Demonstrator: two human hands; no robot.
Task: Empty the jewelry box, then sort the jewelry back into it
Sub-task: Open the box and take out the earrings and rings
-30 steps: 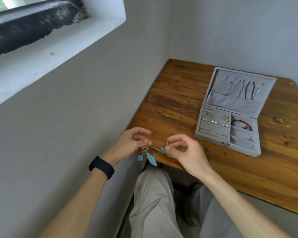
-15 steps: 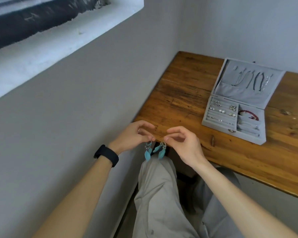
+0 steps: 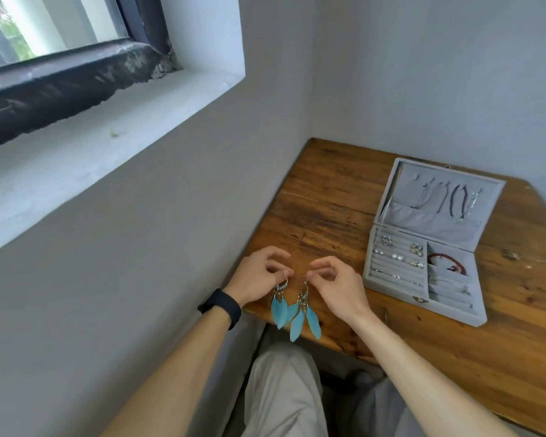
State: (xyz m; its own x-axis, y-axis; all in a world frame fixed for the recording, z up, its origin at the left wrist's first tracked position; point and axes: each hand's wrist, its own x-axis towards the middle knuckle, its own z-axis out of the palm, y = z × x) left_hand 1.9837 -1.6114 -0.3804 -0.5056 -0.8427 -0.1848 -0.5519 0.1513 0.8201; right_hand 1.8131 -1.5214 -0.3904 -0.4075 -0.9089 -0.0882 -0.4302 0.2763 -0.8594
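Two feather earrings (image 3: 279,310) dangle: left hand (image 3: 257,275) pinches one, right hand (image 3: 338,287) one.

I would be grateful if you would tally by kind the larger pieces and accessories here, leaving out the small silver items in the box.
Turquoise feather earrings: 2
Red bracelet: 1
Grey jewelry box: 1
Black wristband: 1
Total: 5

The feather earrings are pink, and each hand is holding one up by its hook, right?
Not pink. The head view shows the feather earrings are turquoise blue. The rest holds: the left hand and the right hand each pinch one by its hook.
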